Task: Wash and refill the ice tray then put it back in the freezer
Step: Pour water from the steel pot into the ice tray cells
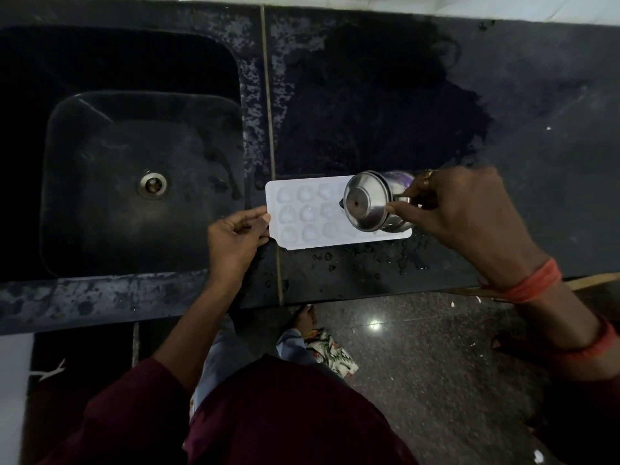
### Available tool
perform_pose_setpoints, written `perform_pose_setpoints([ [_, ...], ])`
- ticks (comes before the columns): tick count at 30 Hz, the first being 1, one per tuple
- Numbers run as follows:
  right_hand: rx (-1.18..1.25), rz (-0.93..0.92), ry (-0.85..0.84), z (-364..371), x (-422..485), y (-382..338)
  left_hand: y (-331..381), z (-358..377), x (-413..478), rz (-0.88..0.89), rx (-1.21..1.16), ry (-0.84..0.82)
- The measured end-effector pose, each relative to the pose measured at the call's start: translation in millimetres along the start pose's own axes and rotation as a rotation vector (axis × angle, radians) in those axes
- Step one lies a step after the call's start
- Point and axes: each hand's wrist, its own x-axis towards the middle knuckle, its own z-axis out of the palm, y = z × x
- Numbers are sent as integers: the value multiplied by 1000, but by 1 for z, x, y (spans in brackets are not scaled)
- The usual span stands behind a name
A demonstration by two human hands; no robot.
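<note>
Left hand (235, 234) pinches ice tray (303, 214) at L edge; right hand (463, 213) grips steel jug (367, 204) (tilted) over R end.

Domestic kitchen. Evidence: black stone worktop (536, 95), water-marked, with a matching square sink (100, 203) set into it and a metal drain (152, 185) at its base; pale wall tiles (503, 5) along the back edge; polished speckled stone floor (436, 380) below the worktop front.

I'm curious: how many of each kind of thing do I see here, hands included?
Ice tray: 1
Steel jug: 1
Sink: 1
Hands: 2, the left hand pinching the tray's edge, the right hand holding the jug
Total: 5
</note>
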Motion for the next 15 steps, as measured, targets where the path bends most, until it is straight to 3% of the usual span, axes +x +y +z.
perform_pose_setpoints([
  [15,-33,-34,25,-1,2,0,0,0,0,11,1,-10],
])
